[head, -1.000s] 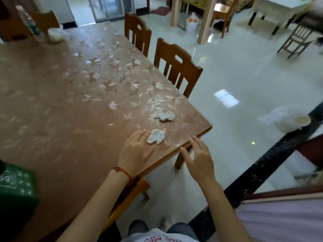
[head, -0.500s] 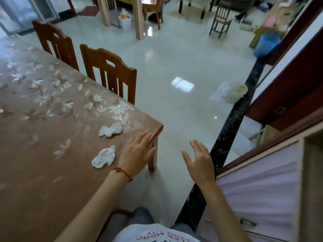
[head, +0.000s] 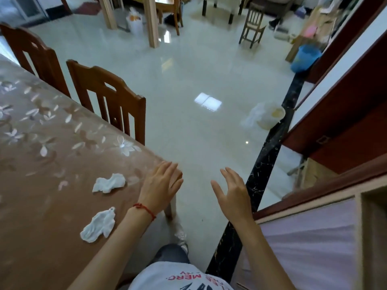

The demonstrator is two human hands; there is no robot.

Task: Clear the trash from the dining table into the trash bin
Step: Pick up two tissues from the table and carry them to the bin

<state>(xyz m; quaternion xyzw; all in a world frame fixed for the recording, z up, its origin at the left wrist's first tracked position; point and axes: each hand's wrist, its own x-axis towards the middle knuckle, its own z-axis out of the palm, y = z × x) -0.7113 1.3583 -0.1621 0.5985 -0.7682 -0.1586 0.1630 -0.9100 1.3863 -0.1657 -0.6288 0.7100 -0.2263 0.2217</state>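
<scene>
Two crumpled white tissues lie on the brown flowered dining table point(head: 41, 185) near its corner: the farther tissue point(head: 109, 183) and the nearer tissue point(head: 98, 226). My left hand point(head: 161, 185), with a red string at the wrist, rests flat over the table corner, to the right of both tissues and holding nothing. My right hand point(head: 233, 191) hovers over the floor beside the table, fingers spread and empty. A white trash bin with a plastic liner point(head: 267, 116) stands on the floor by the black marble strip.
Two wooden chairs point(head: 109, 103) are pushed in along the table's far side. A blue bin point(head: 304, 58) stands at the far right, and another white bin point(head: 135, 23) sits by wooden posts at the back. A wooden cabinet point(head: 335, 206) is on my right.
The view has swung to the right, so the tissues now lie left of my left hand. My left hand slid to the table corner; my right hand stays open over the floor.
</scene>
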